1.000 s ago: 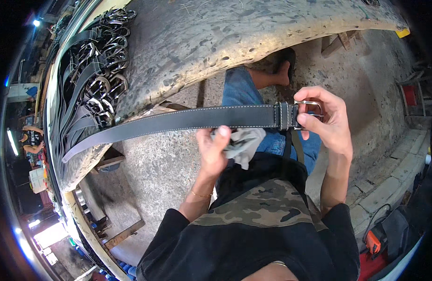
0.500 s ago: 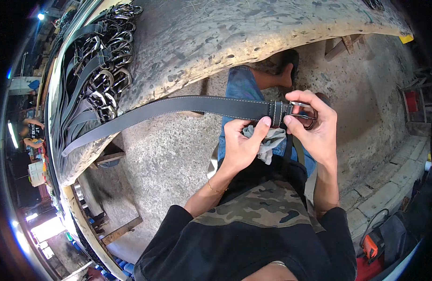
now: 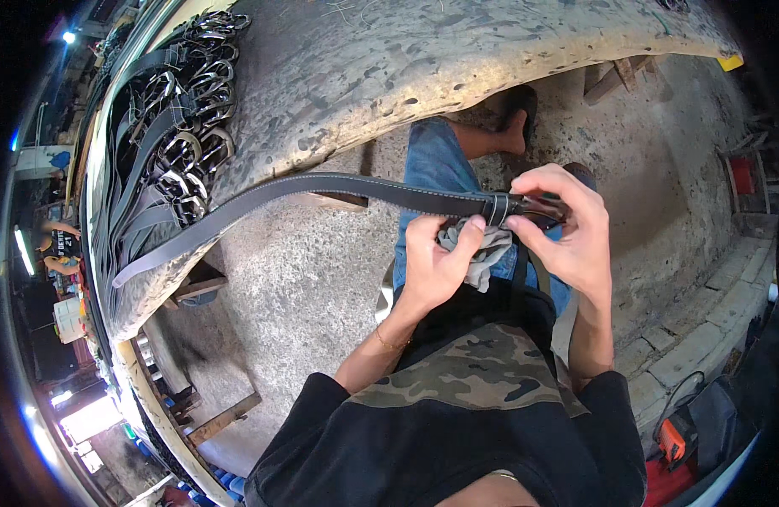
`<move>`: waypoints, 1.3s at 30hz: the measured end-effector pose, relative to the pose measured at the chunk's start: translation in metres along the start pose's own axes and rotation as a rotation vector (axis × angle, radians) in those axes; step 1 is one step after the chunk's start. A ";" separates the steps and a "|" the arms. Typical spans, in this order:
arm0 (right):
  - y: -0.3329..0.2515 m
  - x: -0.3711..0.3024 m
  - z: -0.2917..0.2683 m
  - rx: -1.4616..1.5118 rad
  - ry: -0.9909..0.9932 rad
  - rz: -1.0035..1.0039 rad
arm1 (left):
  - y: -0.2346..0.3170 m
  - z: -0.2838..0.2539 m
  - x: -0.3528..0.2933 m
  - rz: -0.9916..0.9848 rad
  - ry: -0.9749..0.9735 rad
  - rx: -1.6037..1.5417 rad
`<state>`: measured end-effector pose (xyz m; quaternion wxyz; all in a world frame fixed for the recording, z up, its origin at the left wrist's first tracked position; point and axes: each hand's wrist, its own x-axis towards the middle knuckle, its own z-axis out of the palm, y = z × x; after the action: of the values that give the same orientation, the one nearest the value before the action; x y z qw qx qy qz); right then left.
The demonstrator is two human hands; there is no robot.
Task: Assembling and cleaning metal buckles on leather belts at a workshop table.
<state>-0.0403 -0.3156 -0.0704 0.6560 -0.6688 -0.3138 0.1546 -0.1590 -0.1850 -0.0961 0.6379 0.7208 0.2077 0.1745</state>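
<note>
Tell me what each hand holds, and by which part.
The right hand holds the black belt by its buckle; the left hand pinches it beside the keeper loop, with a grey cloth bunched beneath.

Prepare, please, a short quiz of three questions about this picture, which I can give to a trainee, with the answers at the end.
1. Fill in: The right hand holds the black belt at its ____ end.
2. True or false: A pile of other belts lies on the left part of the table.
3. Where is the gray cloth?
A) Spread on the table
B) In the left hand
C) On top of the pile

Key: 1. buckle; 2. true; 3. B
</note>
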 end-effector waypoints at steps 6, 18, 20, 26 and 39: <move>0.012 0.008 -0.011 -0.271 -0.005 -0.627 | -0.002 -0.005 0.002 -0.066 -0.092 -0.285; 0.014 0.003 -0.008 -0.434 0.039 -0.761 | 0.005 0.005 0.002 -0.148 0.038 -0.421; 0.016 0.002 -0.009 -0.487 0.020 -0.799 | 0.008 0.006 0.003 -0.163 0.078 -0.385; 0.010 0.006 -0.002 -0.499 0.078 -0.562 | 0.013 0.002 0.006 -0.073 0.011 -0.234; 0.024 0.007 -0.008 -0.443 0.038 -0.686 | 0.016 0.000 0.007 0.034 -0.083 -0.131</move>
<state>-0.0246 -0.3156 -0.0919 0.5154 -0.6531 -0.5321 -0.1570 -0.1519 -0.1829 -0.0799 0.6886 0.6877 0.1570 0.1681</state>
